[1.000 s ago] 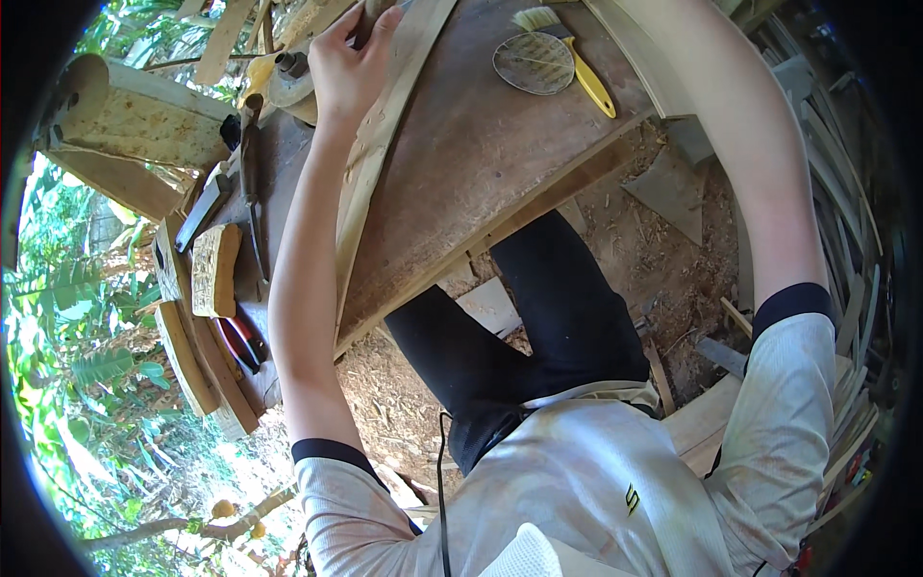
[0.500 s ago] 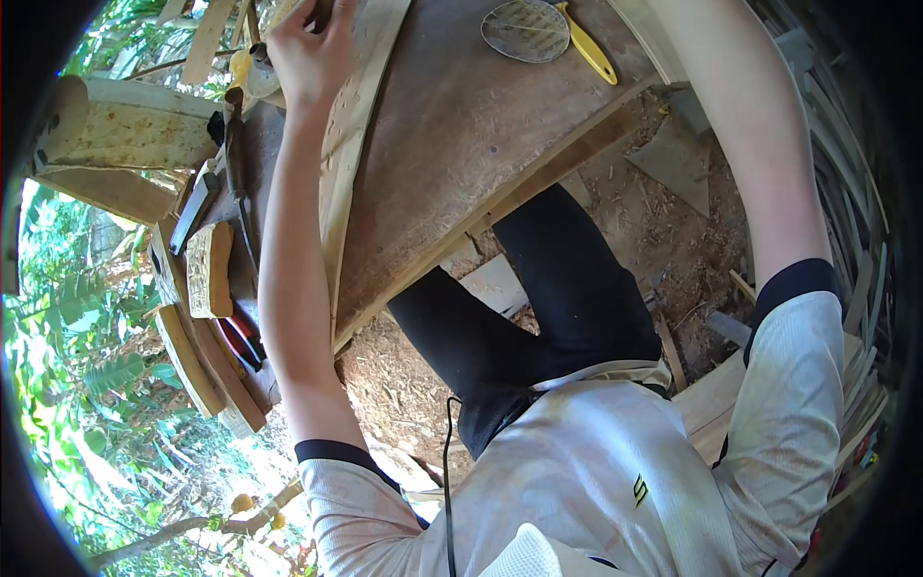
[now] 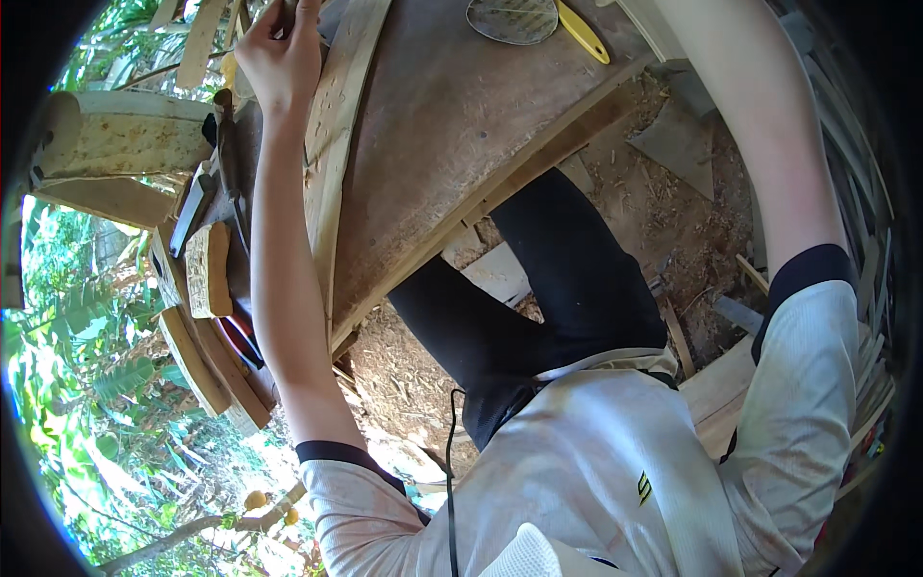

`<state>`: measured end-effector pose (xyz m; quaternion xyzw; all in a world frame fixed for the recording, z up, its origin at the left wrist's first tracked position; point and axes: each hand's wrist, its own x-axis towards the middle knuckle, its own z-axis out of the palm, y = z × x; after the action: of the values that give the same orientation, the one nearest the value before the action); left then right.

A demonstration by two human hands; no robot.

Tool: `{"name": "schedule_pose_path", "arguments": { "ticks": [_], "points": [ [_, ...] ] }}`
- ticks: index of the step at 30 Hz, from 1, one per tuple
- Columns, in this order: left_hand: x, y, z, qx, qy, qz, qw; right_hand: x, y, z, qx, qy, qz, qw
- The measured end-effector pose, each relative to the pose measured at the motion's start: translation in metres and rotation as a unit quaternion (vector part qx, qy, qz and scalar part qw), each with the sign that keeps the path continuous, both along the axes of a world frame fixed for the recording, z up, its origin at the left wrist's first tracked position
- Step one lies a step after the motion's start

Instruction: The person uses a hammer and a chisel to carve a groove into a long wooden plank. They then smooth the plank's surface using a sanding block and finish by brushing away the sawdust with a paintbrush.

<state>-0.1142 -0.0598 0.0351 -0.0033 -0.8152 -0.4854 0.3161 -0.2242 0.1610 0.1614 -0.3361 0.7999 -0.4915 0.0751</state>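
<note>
Pinching brown piece (image 3: 286, 15), left hand (image 3: 281, 65) curled near wooden strip (image 3: 336, 125); right hand beyond view, cannot tell state.

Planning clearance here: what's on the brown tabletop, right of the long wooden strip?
A round disc, a yellow handle beside it, and pale boards along the right edge. What the disc and boards cover is hidden.

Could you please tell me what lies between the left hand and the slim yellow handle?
In the head view, right of the left hand: a long pale wooden board, brown tabletop, then a round, mottled grey disc.
</note>
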Motion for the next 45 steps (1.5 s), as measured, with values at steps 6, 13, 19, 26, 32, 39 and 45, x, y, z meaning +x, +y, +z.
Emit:
{"name": "schedule_pose_path", "arguments": {
  "ticks": [6, 13, 19, 26, 32, 39, 45],
  "points": [
    [-0.001, 0.001, 0.001, 0.025, -0.004, 0.004, 1.000, 0.005, 0.004, -0.004, 0.006, -0.005, 0.001, 1.000],
    [0.012, 0.018, 0.015, -0.106, -0.003, 0.029, 0.994, 0.007, 0.005, -0.005, 0.005, -0.007, -0.002, 1.000],
    [0.009, 0.011, 0.008, -0.117, 0.043, 0.026, 0.992, 0.011, 0.004, -0.004, 0.008, -0.010, -0.002, 1.000],
    [0.010, 0.009, 0.004, -0.117, 0.050, 0.022, 0.992, 0.015, 0.006, -0.007, 0.001, -0.017, -0.001, 1.000],
    [0.017, 0.012, 0.003, -0.084, 0.028, 0.016, 0.996, 0.016, 0.008, -0.009, -0.002, -0.023, -0.001, 1.000],
    [0.018, 0.000, 0.001, -0.071, 0.008, 0.013, 0.997, 0.021, 0.004, -0.011, -0.006, -0.037, 0.004, 0.999],
    [0.020, 0.011, 0.002, -0.113, -0.018, 0.026, 0.993, 0.020, 0.006, -0.016, -0.012, -0.055, 0.003, 0.998]
  ]
}}
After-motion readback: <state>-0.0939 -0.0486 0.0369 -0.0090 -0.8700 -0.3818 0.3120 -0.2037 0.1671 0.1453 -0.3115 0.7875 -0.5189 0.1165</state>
